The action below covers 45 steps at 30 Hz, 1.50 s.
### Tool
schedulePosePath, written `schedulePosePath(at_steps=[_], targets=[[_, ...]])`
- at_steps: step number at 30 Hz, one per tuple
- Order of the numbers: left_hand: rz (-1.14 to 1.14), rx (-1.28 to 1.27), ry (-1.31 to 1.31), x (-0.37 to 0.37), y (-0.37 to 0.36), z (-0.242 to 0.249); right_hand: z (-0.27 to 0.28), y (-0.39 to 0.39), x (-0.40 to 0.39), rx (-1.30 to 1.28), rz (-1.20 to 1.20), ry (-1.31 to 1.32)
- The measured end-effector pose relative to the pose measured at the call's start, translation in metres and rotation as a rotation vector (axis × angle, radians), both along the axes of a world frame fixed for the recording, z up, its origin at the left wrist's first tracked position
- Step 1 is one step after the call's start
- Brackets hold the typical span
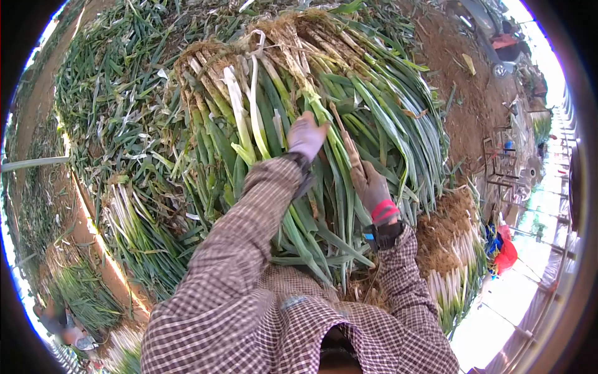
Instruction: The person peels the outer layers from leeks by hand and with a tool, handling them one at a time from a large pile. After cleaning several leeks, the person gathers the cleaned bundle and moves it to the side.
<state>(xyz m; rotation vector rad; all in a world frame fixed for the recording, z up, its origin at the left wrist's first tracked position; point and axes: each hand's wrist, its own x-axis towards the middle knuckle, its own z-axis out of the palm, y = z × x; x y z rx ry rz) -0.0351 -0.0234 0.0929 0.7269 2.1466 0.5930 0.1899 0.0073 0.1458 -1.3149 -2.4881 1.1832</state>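
Observation:
A large pile of green onions (398,124), with soil-caked roots at the far end and long green leaves toward me, lies in front of my body. My left hand (306,136), in a pale purple glove, is closed around the upper green part of a green onion (311,100) in the middle of the pile. To its right, my right hand (372,188), gloved with a red band at the wrist, is closed on a thin brown stick-like tool (341,128) that points away from me over the leaves. Two peeled white green onions (240,103) lie left of my left hand.
Cut leaves and trimmings (118,93) cover the ground at left. A bundle of green onions (134,215) lies at lower left, and another bundle (455,274) at lower right. Bare soil (464,118), a wooden stool (500,163) and a red bag (506,249) are at right.

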Motion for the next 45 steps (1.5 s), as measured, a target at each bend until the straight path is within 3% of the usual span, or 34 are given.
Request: schedulePosePath(at_steps=[1, 4, 5, 6, 9, 11, 13, 14, 17, 18, 21, 26, 33, 45], targets=[[-0.002, -0.045, 0.157, 0.011, 0.025, -0.026, 0.005, -0.001, 0.007, -0.003, 0.008, -0.007], [0.112, -0.387, 0.238, 0.023, 0.062, -0.022, 0.016, -0.005, 0.029, 0.097, 0.051, 0.042], [0.163, -0.358, 0.236, 0.027, 0.06, -0.021, 0.023, -0.009, 0.035, 0.112, 0.053, 0.072], [0.204, -0.258, 0.13, 0.025, 0.055, -0.041, 0.031, -0.014, 0.039, 0.079, 0.03, 0.03], [0.3, 0.051, -0.155, 0.022, 0.011, -0.038, 0.038, -0.028, 0.061, 0.026, 0.08, -0.02], [0.411, 0.37, -0.539, 0.037, -0.029, -0.044, 0.045, -0.043, 0.072, -0.006, 0.11, -0.089], [0.524, 0.388, -0.682, 0.058, -0.061, -0.021, 0.053, -0.055, 0.08, -0.058, 0.107, -0.062], [0.6, 0.437, -0.876, 0.069, -0.076, -0.018, 0.056, -0.06, 0.084, -0.069, 0.111, -0.078], [0.611, 0.376, -1.018, 0.095, -0.106, -0.017, 0.064, -0.068, 0.091, -0.08, 0.134, -0.125], [0.489, 0.43, -1.017, 0.1, -0.115, -0.019, 0.071, -0.07, 0.091, -0.078, 0.142, -0.137], [0.512, 0.612, -0.99, 0.119, -0.132, -0.02, 0.089, -0.081, 0.101, -0.07, 0.194, -0.193], [0.568, 0.402, -0.704, 0.127, -0.124, -0.007, 0.099, -0.094, 0.115, -0.034, 0.25, -0.24], [0.438, 0.294, -0.212, 0.137, -0.122, 0.002, 0.094, -0.096, 0.095, 0.025, 0.278, -0.257], [0.385, 0.296, -0.306, 0.137, -0.143, 0.022, 0.022, -0.052, 0.003, 0.188, 0.284, -0.271]])
